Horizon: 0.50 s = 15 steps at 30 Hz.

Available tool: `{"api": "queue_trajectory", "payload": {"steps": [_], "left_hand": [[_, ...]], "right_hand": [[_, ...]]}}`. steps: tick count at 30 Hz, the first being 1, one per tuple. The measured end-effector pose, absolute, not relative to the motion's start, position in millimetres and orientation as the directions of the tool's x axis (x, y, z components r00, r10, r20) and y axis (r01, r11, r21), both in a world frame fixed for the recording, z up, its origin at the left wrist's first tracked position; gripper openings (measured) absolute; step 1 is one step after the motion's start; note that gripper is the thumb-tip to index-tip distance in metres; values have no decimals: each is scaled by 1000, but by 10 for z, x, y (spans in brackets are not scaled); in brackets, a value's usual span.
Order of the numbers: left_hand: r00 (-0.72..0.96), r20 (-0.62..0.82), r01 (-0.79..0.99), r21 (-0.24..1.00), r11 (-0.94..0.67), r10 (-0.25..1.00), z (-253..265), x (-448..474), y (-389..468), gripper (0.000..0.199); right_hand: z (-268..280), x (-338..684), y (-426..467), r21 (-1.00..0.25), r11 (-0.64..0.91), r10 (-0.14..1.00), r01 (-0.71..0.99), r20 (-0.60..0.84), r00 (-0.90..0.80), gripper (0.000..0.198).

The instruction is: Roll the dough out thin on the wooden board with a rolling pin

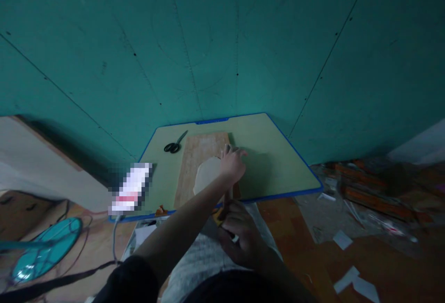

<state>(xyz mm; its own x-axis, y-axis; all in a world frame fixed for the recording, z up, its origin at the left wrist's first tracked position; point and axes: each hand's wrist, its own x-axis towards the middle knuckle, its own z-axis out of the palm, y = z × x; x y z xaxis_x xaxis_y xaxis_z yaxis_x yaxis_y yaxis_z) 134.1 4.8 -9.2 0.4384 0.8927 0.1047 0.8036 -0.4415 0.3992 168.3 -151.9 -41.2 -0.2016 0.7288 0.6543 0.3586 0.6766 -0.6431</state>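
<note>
A thin, pale, roughly round sheet of dough [207, 175] lies flat on a wooden board [187, 166]. Along the board's right side runs a rolling pin [227, 195], mostly covered by my hands and left forearm. My left hand [233, 163] reaches across to its far end, fingers curled over it beside the dough. Closer to my body, my right hand [241, 235] is closed around the near end, just past the table's front edge. A small yellow patch [218, 217] shows beside the right hand; what it is I cannot make out.
The board rests on a blue-edged table [278, 164] against a green wall [222, 61]. Black-handled scissors [175, 144] lie left of the board. A blurred-out device [130, 189] with a cable [114, 238] sits at the left edge. Scraps [358, 282] litter the floor at right.
</note>
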Motion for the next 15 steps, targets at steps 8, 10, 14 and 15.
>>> {"api": "queue_trajectory", "payload": {"steps": [8, 10, 14, 15], "left_hand": [[526, 82, 796, 302, -524, 847, -87, 901, 122, 55], [549, 90, 794, 256, -552, 831, -74, 713, 143, 55], [585, 100, 786, 172, -593, 805, -28, 506, -16, 42], [612, 120, 769, 142, -624, 782, -35, 508, -53, 42]], "right_hand": [[-434, 1533, -1277, -449, 709, 684, 544, 624, -377, 29], [-403, 1500, -1226, -417, 732, 661, 539, 627, -413, 30], [-359, 1516, -1273, -417, 736, 661, 534, 612, -433, 33], [-387, 1545, -1275, -409, 741, 656, 532, 611, -444, 33]]}}
